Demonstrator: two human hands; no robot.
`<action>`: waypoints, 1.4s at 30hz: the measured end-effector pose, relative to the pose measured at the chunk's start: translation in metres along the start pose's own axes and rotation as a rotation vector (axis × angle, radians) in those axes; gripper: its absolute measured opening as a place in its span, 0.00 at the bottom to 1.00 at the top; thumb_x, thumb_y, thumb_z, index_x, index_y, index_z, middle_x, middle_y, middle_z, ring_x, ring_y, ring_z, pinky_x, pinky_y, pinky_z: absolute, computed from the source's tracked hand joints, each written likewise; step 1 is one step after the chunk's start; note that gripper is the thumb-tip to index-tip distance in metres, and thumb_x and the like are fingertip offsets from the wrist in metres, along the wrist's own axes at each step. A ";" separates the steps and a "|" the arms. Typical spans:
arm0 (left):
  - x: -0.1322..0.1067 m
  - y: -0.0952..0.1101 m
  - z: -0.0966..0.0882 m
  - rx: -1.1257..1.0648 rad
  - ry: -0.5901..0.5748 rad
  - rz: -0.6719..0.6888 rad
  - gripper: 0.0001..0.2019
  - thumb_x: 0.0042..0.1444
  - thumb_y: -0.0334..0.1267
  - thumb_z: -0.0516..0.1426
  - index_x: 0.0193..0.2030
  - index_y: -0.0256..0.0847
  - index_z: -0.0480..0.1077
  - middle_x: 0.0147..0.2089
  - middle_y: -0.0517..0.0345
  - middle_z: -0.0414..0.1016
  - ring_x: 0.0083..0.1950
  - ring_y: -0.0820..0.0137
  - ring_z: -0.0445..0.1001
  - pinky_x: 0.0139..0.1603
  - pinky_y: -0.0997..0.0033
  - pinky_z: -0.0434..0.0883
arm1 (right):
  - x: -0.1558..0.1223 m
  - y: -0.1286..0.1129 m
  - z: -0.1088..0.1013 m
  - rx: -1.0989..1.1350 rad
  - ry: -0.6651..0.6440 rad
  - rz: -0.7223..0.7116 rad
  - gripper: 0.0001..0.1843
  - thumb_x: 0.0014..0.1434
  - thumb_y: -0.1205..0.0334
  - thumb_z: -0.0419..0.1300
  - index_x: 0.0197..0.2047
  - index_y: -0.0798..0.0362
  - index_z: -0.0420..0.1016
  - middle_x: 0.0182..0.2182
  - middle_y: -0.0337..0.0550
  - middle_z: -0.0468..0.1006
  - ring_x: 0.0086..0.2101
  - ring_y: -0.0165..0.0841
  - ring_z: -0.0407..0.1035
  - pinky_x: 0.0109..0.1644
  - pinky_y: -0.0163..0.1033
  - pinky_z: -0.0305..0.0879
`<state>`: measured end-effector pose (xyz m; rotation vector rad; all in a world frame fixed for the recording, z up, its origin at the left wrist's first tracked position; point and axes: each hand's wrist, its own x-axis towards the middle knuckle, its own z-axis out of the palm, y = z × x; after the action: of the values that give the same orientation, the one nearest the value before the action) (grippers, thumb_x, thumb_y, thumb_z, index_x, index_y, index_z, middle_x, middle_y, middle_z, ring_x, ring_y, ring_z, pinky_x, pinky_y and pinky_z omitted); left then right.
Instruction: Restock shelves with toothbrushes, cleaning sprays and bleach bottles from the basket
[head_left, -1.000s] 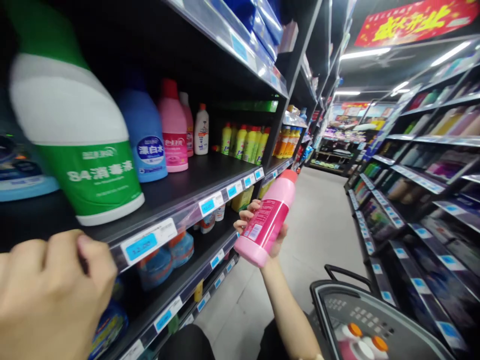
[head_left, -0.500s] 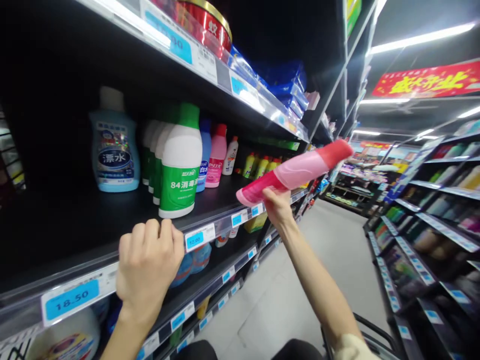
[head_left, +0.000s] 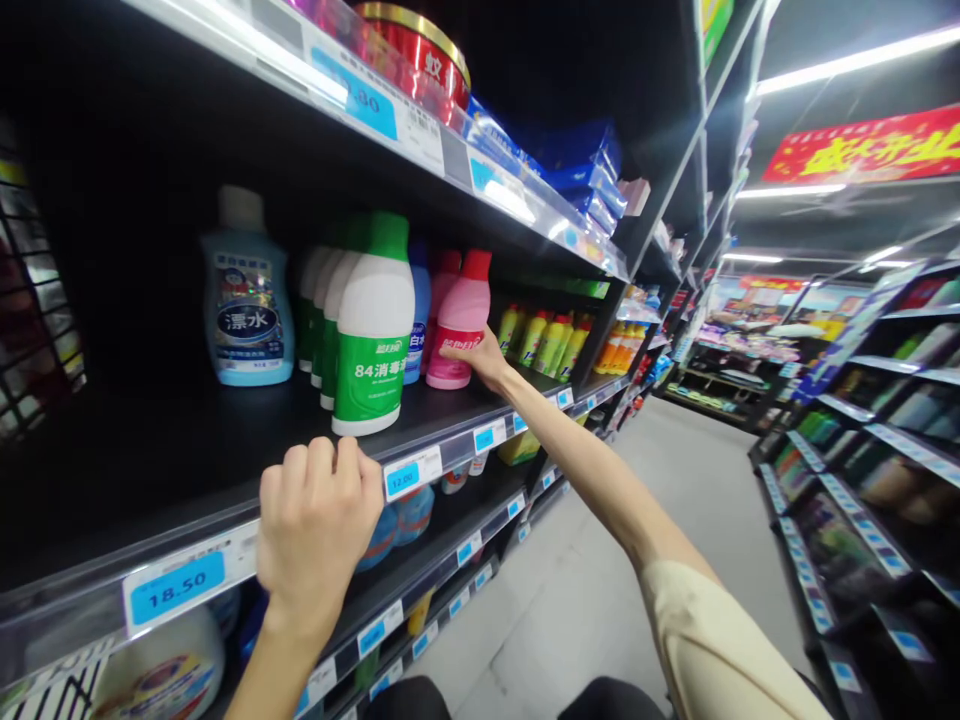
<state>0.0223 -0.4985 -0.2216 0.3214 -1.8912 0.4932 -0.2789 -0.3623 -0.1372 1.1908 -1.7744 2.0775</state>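
Neighbouring held pink bottle (head_left: 463, 306): blue bottle (head_left: 419, 312), partly behind green-capped bottle (head_left: 373, 335)

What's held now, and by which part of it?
Right hand holds a pink bottle by its labelled lower body. Left hand grips the shelf edge.

The pink bottle (head_left: 463, 305) hides fingers of the right hand (head_left: 487, 362); the right edge crops the banner (head_left: 870, 148)

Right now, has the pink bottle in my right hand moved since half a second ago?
Yes: the pink bottle has moved left and inward, from outside the shelf's front edge to behind it.
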 end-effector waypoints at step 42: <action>0.000 -0.001 0.000 0.001 -0.054 0.020 0.09 0.67 0.36 0.55 0.34 0.44 0.64 0.32 0.53 0.60 0.39 0.56 0.60 0.39 0.58 0.56 | 0.022 0.017 -0.023 0.140 -0.230 0.107 0.35 0.33 0.59 0.85 0.44 0.53 0.77 0.37 0.39 0.85 0.41 0.38 0.80 0.56 0.48 0.79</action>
<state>0.0224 -0.4991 -0.2217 0.3196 -1.9480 0.5026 -0.3141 -0.3550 -0.1352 1.4566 -1.8514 2.2367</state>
